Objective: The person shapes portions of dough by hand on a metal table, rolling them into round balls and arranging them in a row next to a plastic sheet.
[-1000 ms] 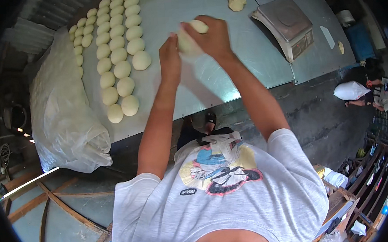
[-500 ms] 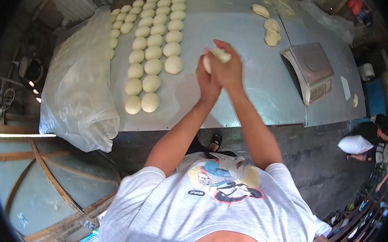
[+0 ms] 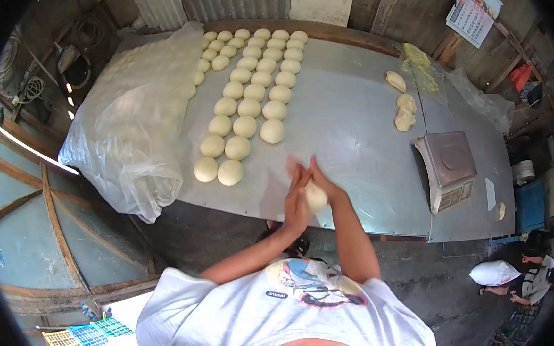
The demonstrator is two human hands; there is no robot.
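Note:
A pale, round dough ball [image 3: 316,198] sits between my two hands near the table's front edge. My left hand [image 3: 296,202] presses against its left side with the fingers pointing away from me, partly blurred. Against its right side lies my right hand [image 3: 326,183], its fingertips raised towards the left hand's fingers. The nearest shaped piece is a dough ball [image 3: 272,131] ending the right-hand row, up and left of my hands. Several more dough balls [image 3: 230,172] stand in rows on the metal tabletop [image 3: 346,149].
A clear plastic sheet [image 3: 126,132] covers more dough balls on the left. To the right are a weighing scale [image 3: 449,161], loose dough lumps [image 3: 404,112] and a yellowish plastic bag [image 3: 418,66]. Another person [image 3: 536,280] beside a white sack [image 3: 493,273] is at the lower right.
My hands have come closer to me and the table's front edge, with the dough ball still between them. The view has tilted up, showing more wall and a calendar.

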